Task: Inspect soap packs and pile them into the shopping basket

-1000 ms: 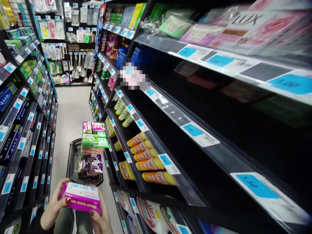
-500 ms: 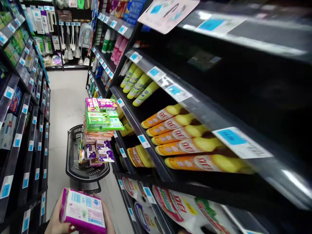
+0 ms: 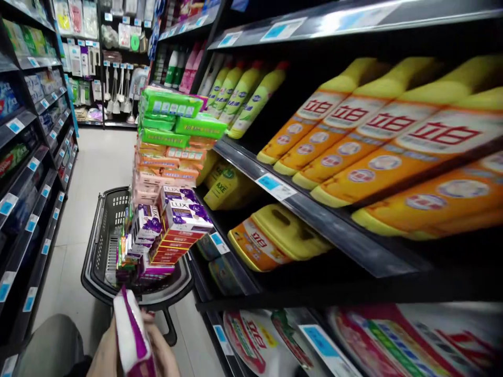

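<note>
1. By basket's [image 3: 98,246] near edge: glossy white-purple pack [image 3: 135,335], pinched between fingers of left hand [image 3: 104,348] and right hand [image 3: 162,350].
2. Floor [image 3: 58,251] strip along basket's left edge.
3. Boxy stack [image 3: 167,178] tops rim, beside right shelf [image 3: 338,230].

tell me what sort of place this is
Most likely a shop or supermarket aisle: blue-and-white shelf labels line the shelf edges, matching orange-and-yellow bottles sit in a row, and a black shopping basket holds stacked packs.

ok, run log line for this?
left hand: holds purple-and-white pack | right hand: same pack | basket: beyond, holding stacked packs
</note>
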Available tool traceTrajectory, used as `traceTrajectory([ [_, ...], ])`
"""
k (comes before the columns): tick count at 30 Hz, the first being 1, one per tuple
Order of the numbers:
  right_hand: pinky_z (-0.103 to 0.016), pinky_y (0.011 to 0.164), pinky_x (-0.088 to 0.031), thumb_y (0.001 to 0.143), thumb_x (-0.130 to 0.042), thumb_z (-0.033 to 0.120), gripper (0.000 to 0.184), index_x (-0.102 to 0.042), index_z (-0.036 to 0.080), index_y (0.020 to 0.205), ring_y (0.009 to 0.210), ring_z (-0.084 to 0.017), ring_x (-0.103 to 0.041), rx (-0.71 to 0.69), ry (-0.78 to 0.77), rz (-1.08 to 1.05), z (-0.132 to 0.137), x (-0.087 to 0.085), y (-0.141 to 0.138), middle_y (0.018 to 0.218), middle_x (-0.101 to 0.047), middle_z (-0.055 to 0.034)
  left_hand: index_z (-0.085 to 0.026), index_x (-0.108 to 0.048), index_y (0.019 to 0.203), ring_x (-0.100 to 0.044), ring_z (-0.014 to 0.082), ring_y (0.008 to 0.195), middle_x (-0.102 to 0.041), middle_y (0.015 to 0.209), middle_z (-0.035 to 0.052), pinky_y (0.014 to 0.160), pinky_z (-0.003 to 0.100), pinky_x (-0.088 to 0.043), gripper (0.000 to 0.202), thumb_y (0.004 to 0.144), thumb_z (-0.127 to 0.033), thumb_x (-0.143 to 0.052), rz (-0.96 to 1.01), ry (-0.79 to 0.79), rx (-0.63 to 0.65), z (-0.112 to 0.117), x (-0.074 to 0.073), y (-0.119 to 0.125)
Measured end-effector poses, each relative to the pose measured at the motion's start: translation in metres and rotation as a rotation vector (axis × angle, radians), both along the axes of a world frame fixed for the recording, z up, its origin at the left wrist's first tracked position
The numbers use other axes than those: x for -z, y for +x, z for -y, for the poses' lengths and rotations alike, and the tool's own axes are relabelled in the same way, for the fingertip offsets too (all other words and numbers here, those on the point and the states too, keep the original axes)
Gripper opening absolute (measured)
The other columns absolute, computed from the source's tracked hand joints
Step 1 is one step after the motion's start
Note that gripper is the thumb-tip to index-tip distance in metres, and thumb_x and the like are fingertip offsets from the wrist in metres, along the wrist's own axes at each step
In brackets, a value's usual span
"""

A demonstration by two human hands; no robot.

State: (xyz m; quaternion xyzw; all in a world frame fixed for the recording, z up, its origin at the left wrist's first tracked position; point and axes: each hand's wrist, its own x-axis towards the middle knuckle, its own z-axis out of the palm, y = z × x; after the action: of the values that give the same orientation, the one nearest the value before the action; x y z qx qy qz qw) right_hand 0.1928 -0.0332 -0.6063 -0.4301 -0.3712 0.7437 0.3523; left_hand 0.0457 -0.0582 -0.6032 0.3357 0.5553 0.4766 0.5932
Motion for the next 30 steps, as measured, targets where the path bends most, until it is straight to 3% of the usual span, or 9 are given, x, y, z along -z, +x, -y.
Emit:
traceTrajectory([
  [3, -0.043, 0.105, -0.038, 0.052, -0.085, 0.042, 0.072, -0.063, 0.029, 0.119, 0.128, -0.034, -0.045, -0.120, 0.218, 0.075, -0.001, -0.014, 0.022, 0.128, -0.059, -0.0080, -0.028, -0.052, 0.127, -0.046, 0.0450, 0.122, -0.060, 0.124, 0.0126, 0.098, 0.052, -0.042, 0.075, 0.057, -0.040, -0.077, -0.329, 0.011, -0.006, 0.012, 0.003, 0.003],
  [7, -0.044, 0.099, -0.042, 0.061, -0.077, 0.054, 0.079, -0.053, 0.026, 0.130, 0.122, -0.035, -0.050, -0.285, 0.413, 0.016, -0.015, -0.073, 0.049, 0.133, -0.053, -0.0117, -0.023, -0.053, 0.121, -0.059, 0.0413, 0.101, -0.063, 0.112, 0.0140, 0.084, 0.048, -0.050, 0.074, 0.051, -0.027, -0.076, -0.720, 0.174, 0.133, 0.007, -0.056, -0.007],
  [10, -0.044, 0.099, -0.042, 0.061, -0.075, 0.060, 0.085, -0.048, 0.023, 0.133, 0.116, -0.035, -0.054, -0.181, 0.425, 0.168, -0.026, -0.105, 0.051, 0.124, -0.057, -0.0142, -0.019, -0.054, 0.124, -0.058, 0.0413, 0.098, -0.061, 0.116, 0.0162, 0.079, 0.049, -0.050, 0.075, 0.051, -0.022, -0.070, -1.011, 0.296, 0.272, 0.000, -0.098, -0.017],
  [12, -0.044, 0.096, -0.043, 0.064, -0.077, 0.052, 0.074, -0.054, 0.020, 0.127, 0.109, -0.034, -0.058, -0.112, 0.425, 0.360, -0.030, -0.114, 0.047, 0.115, -0.062, -0.0138, -0.021, -0.053, 0.128, -0.057, 0.0414, 0.099, -0.061, 0.117, 0.0144, 0.077, 0.048, -0.050, 0.077, 0.053, -0.022, -0.069, -1.118, 0.349, 0.315, 0.000, -0.112, -0.021],
  [14, -0.043, 0.089, -0.048, 0.065, -0.077, 0.047, 0.063, -0.059, 0.017, 0.119, 0.099, -0.032, -0.062, -0.114, 0.421, 0.355, -0.032, -0.115, 0.041, 0.105, -0.066, -0.0125, -0.025, -0.050, 0.130, -0.057, 0.0387, 0.103, -0.060, 0.121, 0.0116, 0.080, 0.045, -0.050, 0.077, 0.056, -0.024, -0.071, -1.118, 0.454, 0.291, 0.004, -0.115, -0.023],
  [18, -0.040, 0.080, -0.053, 0.066, -0.078, 0.043, 0.052, -0.060, 0.016, 0.107, 0.086, -0.027, -0.068, -0.120, 0.245, -0.046, -0.032, -0.106, 0.033, 0.094, -0.072, -0.0091, -0.026, -0.044, 0.128, -0.053, 0.0331, 0.114, -0.048, 0.134, 0.0110, 0.094, 0.038, -0.046, 0.081, 0.055, -0.027, -0.080, -0.843, 0.575, 0.175, 0.011, -0.116, -0.024],
  [23, -0.028, 0.055, -0.055, 0.069, -0.076, 0.040, 0.053, -0.053, 0.022, 0.114, 0.069, -0.021, -0.071, -0.064, -0.050, -0.161, -0.036, -0.083, 0.033, 0.092, -0.072, -0.0047, -0.019, -0.049, 0.117, -0.061, 0.0281, 0.099, -0.063, 0.112, 0.0090, 0.086, 0.035, -0.048, 0.061, 0.061, -0.030, -0.071, -0.502, 0.237, 0.215, -0.001, -0.112, -0.029],
  [27, -0.020, 0.036, -0.046, 0.079, -0.066, 0.046, 0.034, -0.057, 0.018, 0.096, 0.040, -0.013, -0.062, -0.183, -0.162, -0.067, -0.045, -0.063, 0.030, 0.071, -0.070, -0.0028, -0.012, -0.060, 0.099, -0.061, 0.0307, 0.093, -0.068, 0.097, 0.0102, 0.082, 0.038, -0.046, 0.044, 0.061, -0.034, -0.065, -0.485, 0.073, 0.289, -0.022, -0.096, -0.032],
  [30, -0.021, 0.036, -0.047, 0.074, -0.070, 0.046, 0.037, -0.057, 0.017, 0.091, 0.042, -0.014, -0.061, -0.177, -0.133, -0.085, -0.049, -0.055, 0.028, 0.068, -0.069, -0.0021, -0.012, -0.059, 0.100, -0.061, 0.0307, 0.091, -0.067, 0.095, 0.0096, 0.081, 0.039, -0.047, 0.048, 0.057, -0.029, -0.069, -0.485, 0.042, 0.269, -0.028, -0.090, -0.032],
])
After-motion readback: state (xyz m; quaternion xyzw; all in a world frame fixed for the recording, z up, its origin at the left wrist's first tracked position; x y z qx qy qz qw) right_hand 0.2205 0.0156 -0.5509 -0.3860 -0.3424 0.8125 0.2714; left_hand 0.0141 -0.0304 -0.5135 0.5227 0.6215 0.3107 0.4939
